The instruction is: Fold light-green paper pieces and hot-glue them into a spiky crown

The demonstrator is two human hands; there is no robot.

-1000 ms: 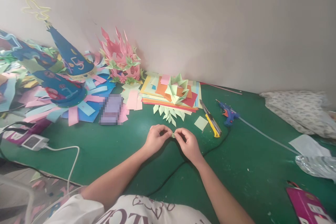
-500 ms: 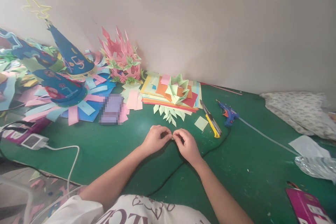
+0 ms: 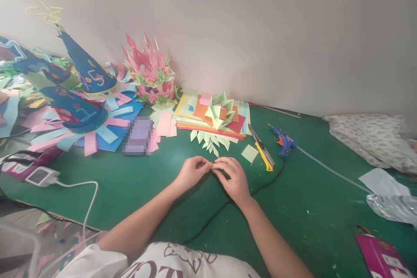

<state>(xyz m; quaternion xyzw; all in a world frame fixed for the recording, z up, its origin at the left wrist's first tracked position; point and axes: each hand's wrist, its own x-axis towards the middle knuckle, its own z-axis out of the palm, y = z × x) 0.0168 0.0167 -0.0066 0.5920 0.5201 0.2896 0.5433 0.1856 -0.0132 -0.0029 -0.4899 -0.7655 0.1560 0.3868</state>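
Folding a small light-green paper piece (image 3: 213,167): best done by keeping the fingertips close to the crease line, pinching firm and even from both sides, and pressing the fold flat against the green table mat (image 3: 137,191) if it will not hold sharp in the air; the piece looks tiny, so a light grip should stop it crumpling. Left hand (image 3: 192,173) is curled nearly closed, thumb and forefinger pinched on the piece's left end. Right hand (image 3: 233,178) likewise curled, fingertips nipped on the right end, the two hands meeting tip to tip. The piece sits between them, low over the mat, mostly hidden by the fingers; its exact shape I cannot tell. At twelve o'clock from the hands, a fan of folded green petals (image 3: 211,141), behind it a stack of coloured paper (image 3: 239,124) carrying a green paper star (image 3: 221,110). At one o'clock a loose green square (image 3: 249,153), then a yellow utility knife (image 3: 262,148) and a blue glue gun (image 3: 282,141). A black cord (image 3: 215,215) runs under the right wrist.
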